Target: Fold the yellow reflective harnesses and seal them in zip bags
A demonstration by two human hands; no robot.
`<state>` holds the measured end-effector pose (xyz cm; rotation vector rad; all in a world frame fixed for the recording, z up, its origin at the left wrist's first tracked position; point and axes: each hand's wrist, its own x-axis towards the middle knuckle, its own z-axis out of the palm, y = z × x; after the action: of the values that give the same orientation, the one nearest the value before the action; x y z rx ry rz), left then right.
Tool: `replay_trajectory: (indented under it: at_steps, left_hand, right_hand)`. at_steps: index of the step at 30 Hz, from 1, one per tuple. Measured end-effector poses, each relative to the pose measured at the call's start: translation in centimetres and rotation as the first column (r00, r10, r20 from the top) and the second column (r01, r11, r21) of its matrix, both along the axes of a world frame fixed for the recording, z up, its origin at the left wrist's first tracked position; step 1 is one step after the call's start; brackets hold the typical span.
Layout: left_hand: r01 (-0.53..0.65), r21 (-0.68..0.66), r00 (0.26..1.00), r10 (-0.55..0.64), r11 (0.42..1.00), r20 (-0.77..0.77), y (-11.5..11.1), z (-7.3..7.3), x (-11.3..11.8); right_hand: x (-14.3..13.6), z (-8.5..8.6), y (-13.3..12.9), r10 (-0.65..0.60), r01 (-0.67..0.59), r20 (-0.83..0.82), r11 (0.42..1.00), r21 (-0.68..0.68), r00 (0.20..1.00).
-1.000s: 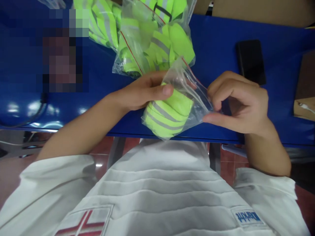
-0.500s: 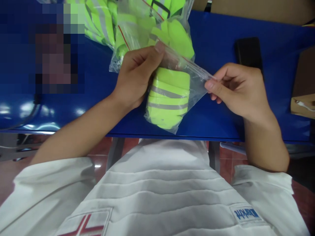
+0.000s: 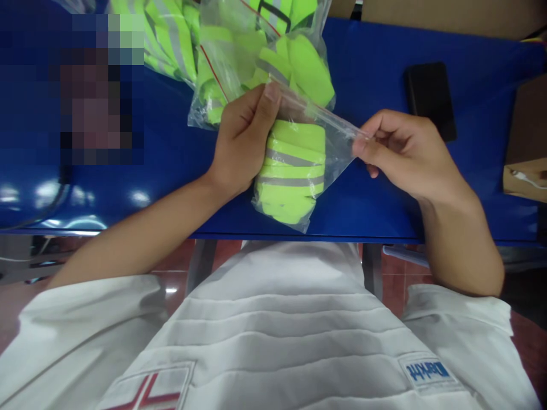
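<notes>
A clear zip-lock bag (image 3: 337,156) hangs tilted over the front of the blue table, stretched between my two hands. Inside it lies a folded neon-yellow piece of fabric (image 3: 293,168) with grey reflective stripes. My left hand (image 3: 245,134) pinches the upper left corner of the bag between thumb and fingers. At the other end of the zip strip, my right hand (image 3: 395,148) grips the right corner, thumb on top. Just behind my left hand, more bagged neon-yellow items (image 3: 299,68) with reflective bands are piled up.
A black phone-like object (image 3: 429,99) rests on the blue table (image 3: 363,74) beyond my right hand. At the right edge is a cardboard box (image 3: 527,142) with a white cable end. A dark cable (image 3: 53,199) runs along the left, near a blurred-out patch.
My right hand has shifted slightly left along with its corner of the bag. The left hand has moved a little to the right. Both still grip the bag.
</notes>
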<state>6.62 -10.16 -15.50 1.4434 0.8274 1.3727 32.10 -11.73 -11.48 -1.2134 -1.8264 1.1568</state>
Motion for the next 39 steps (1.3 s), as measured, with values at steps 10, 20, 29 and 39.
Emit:
replay_trajectory:
  at_steps: [10,20,29,39]
  left_hand:
    - [0.013,-0.029,1.000,-0.014,0.999,-0.004,-0.3,0.0,0.2]
    - [0.024,0.025,0.997,-0.022,0.999,-0.078,-0.6,0.2,0.3]
    - [0.033,0.030,0.994,-0.030,0.999,-0.108,-0.6,-0.2,0.6]
    - [-0.009,0.029,0.992,0.012,1.000,-0.123,-0.5,-0.4,0.5]
  right_hand:
    - [0.3,0.1,0.1,0.067,-0.071,-0.051,0.994,-0.082,0.996]
    - [-0.4,-0.4,0.0,0.064,-0.062,-0.047,0.997,0.035,0.997]
    - [-1.1,-1.2,-0.2,0.003,-0.002,-0.056,1.000,0.014,0.998]
    - [-0.7,-0.7,-0.2,-0.012,0.007,-0.059,0.997,-0.082,0.998]
